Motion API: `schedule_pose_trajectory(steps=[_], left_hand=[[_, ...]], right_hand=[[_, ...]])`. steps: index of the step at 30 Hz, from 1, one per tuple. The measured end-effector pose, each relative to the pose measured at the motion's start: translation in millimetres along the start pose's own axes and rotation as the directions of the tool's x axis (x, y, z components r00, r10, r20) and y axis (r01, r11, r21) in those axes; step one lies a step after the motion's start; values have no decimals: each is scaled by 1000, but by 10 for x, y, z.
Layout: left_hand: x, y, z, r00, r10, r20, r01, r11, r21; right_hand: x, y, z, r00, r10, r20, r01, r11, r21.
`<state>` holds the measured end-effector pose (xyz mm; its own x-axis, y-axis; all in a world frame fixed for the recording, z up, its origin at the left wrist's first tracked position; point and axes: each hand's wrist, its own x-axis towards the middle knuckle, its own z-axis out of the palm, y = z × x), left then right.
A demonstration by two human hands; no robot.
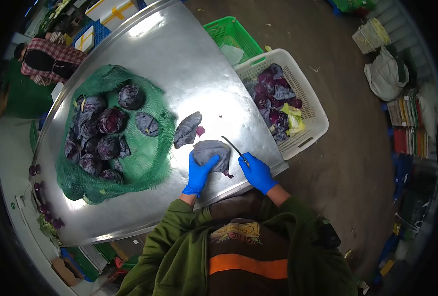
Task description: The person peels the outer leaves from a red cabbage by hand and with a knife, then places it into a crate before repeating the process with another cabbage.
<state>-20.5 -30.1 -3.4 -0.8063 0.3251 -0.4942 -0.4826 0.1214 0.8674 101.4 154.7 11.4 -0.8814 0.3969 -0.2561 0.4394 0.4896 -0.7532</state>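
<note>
Cabbage (213, 154), a red head, lies on the steel table (179, 59) just in front of the person, with the left hand (198, 172) in a blue glove cupped over its near side at about 7 o'clock and gripping it. Right hand (257, 172), also gloved, is closed around the handle of a knife (234, 147), whose blade points toward 11 o'clock beside the head. Judging by the spread, the trimming looks partly done: a loose outer leaf (187, 129) lies at 11 o'clock of the head, and the white crate (314, 106) at 2 o'clock holds purple and pale leaf scraps, while about ten untrimmed heads (100, 135) remain on the green net (145, 163) at 9 o'clock. Whether the blade touches the head is hard to tell, and the stalk end is hidden under the glove. Another person's checked sleeve (51, 52) shows at the far left edge, and the dim corners are too dark to read
</note>
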Motion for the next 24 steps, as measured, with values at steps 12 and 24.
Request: schedule_pose_trajectory(steps=[12,24], left_hand=[[5,169,-10,925,376,51,-316,690,651],[141,309,-165,983,90,163,-156,876,457]], right_hand=[[207,12,367,992,-86,89,95,990,-100],[501,-125,171,926,-313,210,374,834,-406]])
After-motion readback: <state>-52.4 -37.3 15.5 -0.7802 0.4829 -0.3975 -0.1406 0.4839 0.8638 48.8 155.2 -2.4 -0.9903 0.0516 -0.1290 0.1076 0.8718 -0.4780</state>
